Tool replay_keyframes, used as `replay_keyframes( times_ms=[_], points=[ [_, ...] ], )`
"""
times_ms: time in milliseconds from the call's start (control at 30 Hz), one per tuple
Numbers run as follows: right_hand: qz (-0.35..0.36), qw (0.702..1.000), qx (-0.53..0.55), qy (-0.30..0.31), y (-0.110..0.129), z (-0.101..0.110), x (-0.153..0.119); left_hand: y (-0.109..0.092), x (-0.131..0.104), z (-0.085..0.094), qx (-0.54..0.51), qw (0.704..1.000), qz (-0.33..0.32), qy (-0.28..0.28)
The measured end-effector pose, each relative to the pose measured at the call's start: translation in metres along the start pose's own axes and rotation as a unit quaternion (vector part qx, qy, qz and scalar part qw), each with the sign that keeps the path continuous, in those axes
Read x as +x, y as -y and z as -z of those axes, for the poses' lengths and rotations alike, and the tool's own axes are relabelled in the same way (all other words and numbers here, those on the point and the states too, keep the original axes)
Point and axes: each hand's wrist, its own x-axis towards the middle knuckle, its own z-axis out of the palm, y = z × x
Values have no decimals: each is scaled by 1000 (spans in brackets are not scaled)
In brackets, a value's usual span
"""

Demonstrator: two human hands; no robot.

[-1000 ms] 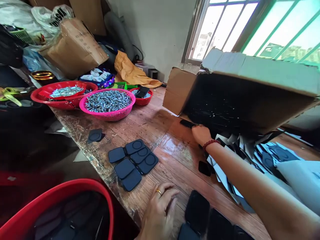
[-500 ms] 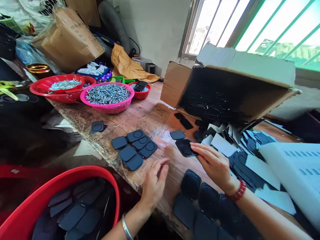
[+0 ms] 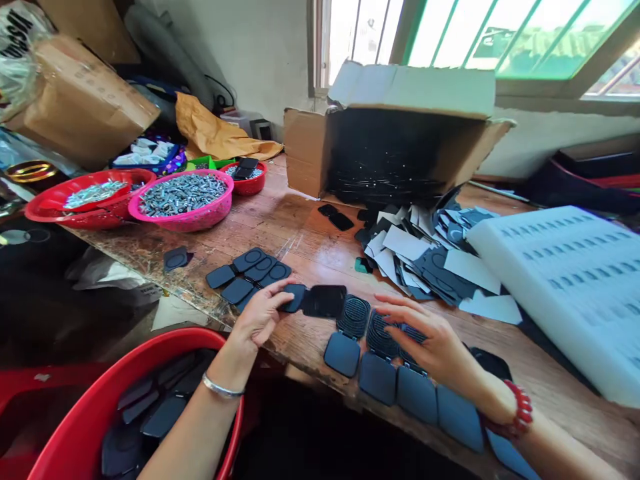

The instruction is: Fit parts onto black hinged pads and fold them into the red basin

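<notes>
My left hand [image 3: 260, 315] pinches one end of a black hinged two-panel pad [image 3: 326, 302], held out flat above the table's front part. Over a row of similar opened pads [image 3: 378, 379] hovers my right hand [image 3: 437, 343], fingers spread and holding nothing. The upper panels of that row show concentric ridges; the lower ones are smooth. Left of the held pad lies a cluster of dark pads [image 3: 260, 267], some with a ring mark, partly covered by my left hand. A lone dark square with a ring [image 3: 175, 259] rests near the table's left edge.
A red tub [image 3: 55, 437] of dark pads stands below the table edge. Behind are a pink basket of metal parts [image 3: 213, 217] and red baskets [image 3: 45, 217]. An open carton [image 3: 306, 150], loose dark and white cards [image 3: 407, 243] and a white foam block [image 3: 565, 267] are on the right.
The hinged pad has passed from my right hand to my left hand. My right hand has let go and moved over the row. The view has turned right.
</notes>
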Motion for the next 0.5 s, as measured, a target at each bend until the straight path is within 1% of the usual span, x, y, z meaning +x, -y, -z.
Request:
replay_keyframes(
  times_ms=[67,133,233,333,433,467,500],
  points=[
    [-32,999,-13,-15,-2,18,-18,7,3,4,10,998,-39,-50],
    [-62,997,-30,-31,-4,34,-40,19,2,2,29,992,-71,-99],
    [-110,989,-67,-73,-7,53,-79,38,-9,-4,70,981,-110,-140],
    [-157,973,-109,-129,-10,67,-121,47,-26,-9,110,976,-129,-133],
    [-227,945,-145,-184,-9,77,-156,48,-40,-8,186,973,-114,-77],
    [-265,928,-152,-214,-9,80,-166,48,-42,-6,225,966,-112,-57],
    [-305,904,-161,-253,-9,82,-174,47,-43,-4,265,956,-116,-43]
  ],
)
